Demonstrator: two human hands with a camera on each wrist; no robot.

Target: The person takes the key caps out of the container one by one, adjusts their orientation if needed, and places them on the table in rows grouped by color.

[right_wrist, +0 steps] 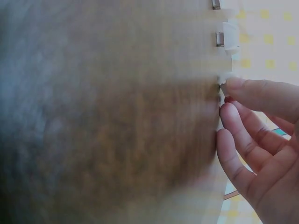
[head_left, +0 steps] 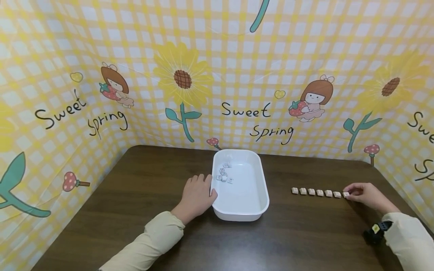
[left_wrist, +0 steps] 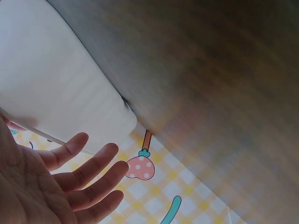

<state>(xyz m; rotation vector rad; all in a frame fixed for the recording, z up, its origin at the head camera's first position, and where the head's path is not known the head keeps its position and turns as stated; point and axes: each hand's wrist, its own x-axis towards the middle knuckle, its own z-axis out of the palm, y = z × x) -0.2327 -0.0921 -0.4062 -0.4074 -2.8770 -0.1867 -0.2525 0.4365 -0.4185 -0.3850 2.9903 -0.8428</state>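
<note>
Hands well apart, the left hand [head_left: 196,196] rests loose-fingered against the tub [head_left: 240,199], seemingly steadying its scattered caps [head_left: 219,177], while the right hand [head_left: 367,195] pinches the rightmost cap [head_left: 346,194], apparently lining up the row [head_left: 320,192].

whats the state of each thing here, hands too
White round-cornered rectangular plastic-looking tub: upright, uncovered
Small white square blocks inside: loosely clustered toward its left side
Seven small off-white square blocks outside: lined up in a row
Left hand: at the tub's left rim
Right hand: pinching the row's rightmost block
</note>
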